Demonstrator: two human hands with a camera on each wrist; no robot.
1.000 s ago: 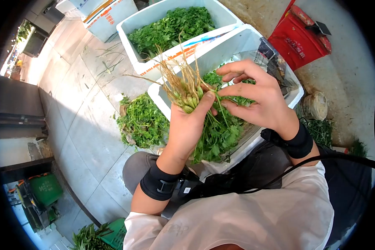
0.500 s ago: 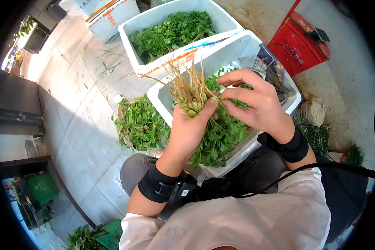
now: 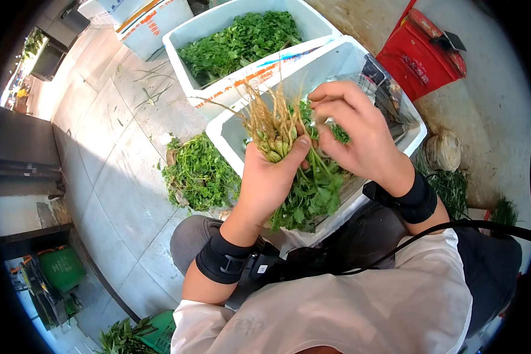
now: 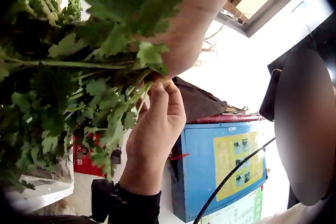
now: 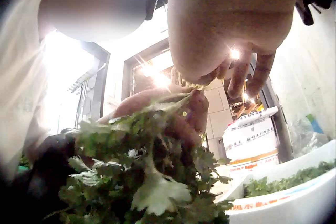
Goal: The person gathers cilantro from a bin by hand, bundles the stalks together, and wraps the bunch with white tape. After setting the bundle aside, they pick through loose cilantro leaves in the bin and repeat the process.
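Observation:
The left hand (image 3: 272,176) grips a bunch of leafy herbs (image 3: 312,197) near its base, thumb across the stems. Tan roots (image 3: 269,121) stick up above that fist, and the green leaves hang below. Just right of the bunch is the right hand (image 3: 360,133), its fingers bent towards the stems. In the left wrist view, the thumb and fingertips of the right hand (image 4: 155,134) meet at a thin stem beside the leaves (image 4: 100,98). From the right wrist view, the left hand (image 5: 184,113) is seen around the stems, with leaves (image 5: 157,192) below.
A white foam box (image 3: 224,138) lies under the hands, with newspaper (image 3: 389,94) inside. Behind it another foam box (image 3: 186,82) holds green herbs. A herb pile (image 3: 200,171) lies on the tiled floor at the left; a red bag (image 3: 422,56) stands at the right.
The right hand's fingers have curled more and shifted slightly from the stems they were touching. The left hand keeps its hold on the bunch, almost in place.

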